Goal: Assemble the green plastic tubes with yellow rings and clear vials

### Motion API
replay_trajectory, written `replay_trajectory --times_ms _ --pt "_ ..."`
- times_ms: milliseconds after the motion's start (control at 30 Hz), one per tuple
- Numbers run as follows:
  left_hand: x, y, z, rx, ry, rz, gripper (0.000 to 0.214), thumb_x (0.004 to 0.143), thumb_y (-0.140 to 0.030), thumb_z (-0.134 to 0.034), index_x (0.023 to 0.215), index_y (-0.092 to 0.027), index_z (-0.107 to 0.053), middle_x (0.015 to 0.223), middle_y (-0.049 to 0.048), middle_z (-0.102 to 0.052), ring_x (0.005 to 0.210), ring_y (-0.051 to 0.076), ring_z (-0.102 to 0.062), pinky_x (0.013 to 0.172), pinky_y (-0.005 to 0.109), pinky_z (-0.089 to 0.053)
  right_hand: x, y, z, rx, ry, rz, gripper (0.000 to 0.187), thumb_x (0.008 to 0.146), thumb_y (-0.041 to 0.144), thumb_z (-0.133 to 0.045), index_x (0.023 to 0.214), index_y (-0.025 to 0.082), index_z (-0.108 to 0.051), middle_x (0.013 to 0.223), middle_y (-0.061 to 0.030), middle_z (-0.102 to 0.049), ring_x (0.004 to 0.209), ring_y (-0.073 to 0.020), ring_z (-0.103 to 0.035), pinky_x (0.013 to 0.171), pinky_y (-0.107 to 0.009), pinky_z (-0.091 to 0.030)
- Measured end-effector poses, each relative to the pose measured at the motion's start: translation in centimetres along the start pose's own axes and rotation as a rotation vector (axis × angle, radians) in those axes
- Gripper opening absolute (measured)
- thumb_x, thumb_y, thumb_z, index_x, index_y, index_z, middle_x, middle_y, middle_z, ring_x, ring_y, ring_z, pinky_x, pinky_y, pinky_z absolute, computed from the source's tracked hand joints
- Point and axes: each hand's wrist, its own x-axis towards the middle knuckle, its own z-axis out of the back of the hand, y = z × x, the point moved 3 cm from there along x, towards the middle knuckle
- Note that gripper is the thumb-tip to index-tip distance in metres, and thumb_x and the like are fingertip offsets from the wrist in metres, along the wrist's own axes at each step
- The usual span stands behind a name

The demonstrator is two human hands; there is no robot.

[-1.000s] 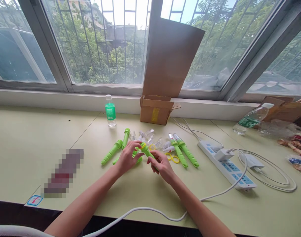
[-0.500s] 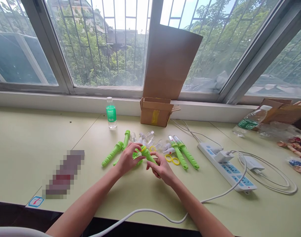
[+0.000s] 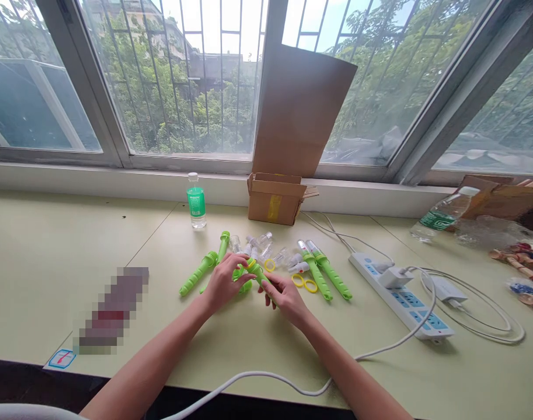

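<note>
My right hand (image 3: 286, 297) is closed around the shaft of a green ribbed plastic handle (image 3: 256, 270), whose yellow-ringed top points up and to the left. My left hand (image 3: 225, 283) pinches at that top end with its fingertips. Right behind my hands lie more green handles (image 3: 199, 273), small clear plastic caps (image 3: 261, 240) and loose yellow rings (image 3: 305, 283). Two assembled green pieces with clear tips (image 3: 325, 269) lie side by side to the right.
A small green-labelled water bottle (image 3: 196, 201) and an open cardboard box (image 3: 275, 198) stand by the window sill. A white power strip (image 3: 401, 297) with cables lies right; a white cable (image 3: 257, 379) crosses the near edge. A second bottle (image 3: 445, 213) and toys sit far right.
My hands have kept working on the green handle in place, shifting slightly; the left fingers have moved closer onto its top. The view tilted a little.
</note>
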Motion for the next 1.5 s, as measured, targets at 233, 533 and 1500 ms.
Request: replay_trajectory --times_ms 233,533,1500 --pt "0.03 0.34 -0.24 -0.032 0.067 0.040 0.021 0.080 -0.019 -0.070 0.091 -0.021 -0.053 0.110 0.0070 -0.064 0.106 0.023 -0.061 0.086 0.039 -0.055 -0.10 0.12 -0.07 -0.013 -0.021 0.025 0.032 0.091 0.044 -0.051 0.082 0.016 -0.062 0.068 0.0012 -0.055 0.046 -0.0067 -0.044 0.042 -0.020 -0.034" --pt "-0.01 0.01 -0.14 -0.053 0.049 0.070 0.018 0.081 -0.025 -0.070 0.089 -0.021 -0.054 0.107 0.0072 -0.065 0.104 0.022 -0.062 0.081 0.037 -0.057 -0.38 0.29 -0.12 0.069 -0.009 -0.038 0.034 0.090 0.048 -0.050 0.087 0.016 -0.063 0.069 0.0001 -0.059 0.039 -0.0061 -0.042 0.036 -0.020 -0.030" --pt "-0.06 -0.02 -0.08 0.019 0.014 0.008 0.016 0.082 -0.026 -0.069 0.087 -0.020 -0.055 0.103 0.0068 -0.068 0.100 0.023 -0.064 0.083 0.041 -0.056 -0.33 -0.20 -0.22 0.055 -0.084 -0.068 0.044 0.079 0.045 -0.067 0.112 0.018 -0.054 0.069 0.0002 -0.064 0.038 -0.0064 -0.038 0.035 -0.021 -0.032"
